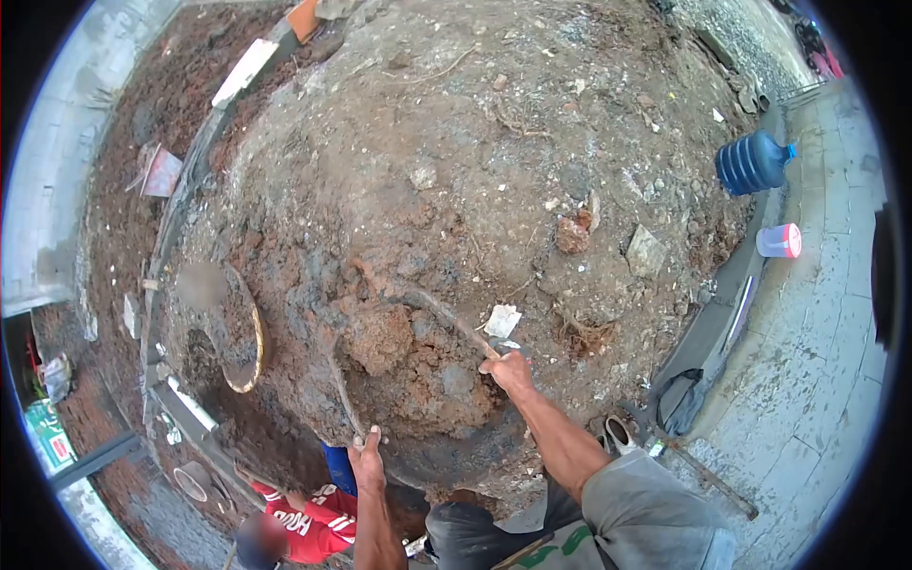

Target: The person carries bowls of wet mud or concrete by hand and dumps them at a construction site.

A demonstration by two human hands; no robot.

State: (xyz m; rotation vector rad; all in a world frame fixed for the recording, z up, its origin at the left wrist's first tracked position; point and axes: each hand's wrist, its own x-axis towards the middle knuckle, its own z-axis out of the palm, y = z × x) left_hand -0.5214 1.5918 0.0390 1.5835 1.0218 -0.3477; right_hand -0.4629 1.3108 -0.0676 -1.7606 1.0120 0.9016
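Note:
A muddy scoop basket (453, 328) full of brown soil clods (380, 342) lies tilted on the dirt mound in front of me. My left hand (368, 461) is closed round its left side rim, with the thumb on top. Further up and to the right, my right hand (510, 370) grips the right rim. Dark mud covers much of the basket, and its underside is hidden. A crumpled white scrap (503, 320) lies just beyond my right hand.
A co-worker in a red shirt (313, 522) is low at the bottom left, near another round-rimmed basket (256, 351). Rocks (646, 252) dot the mound. On the right stand a blue water jug (753, 163), a pink-lidded tub (779, 241) and a long-handled tool (712, 480).

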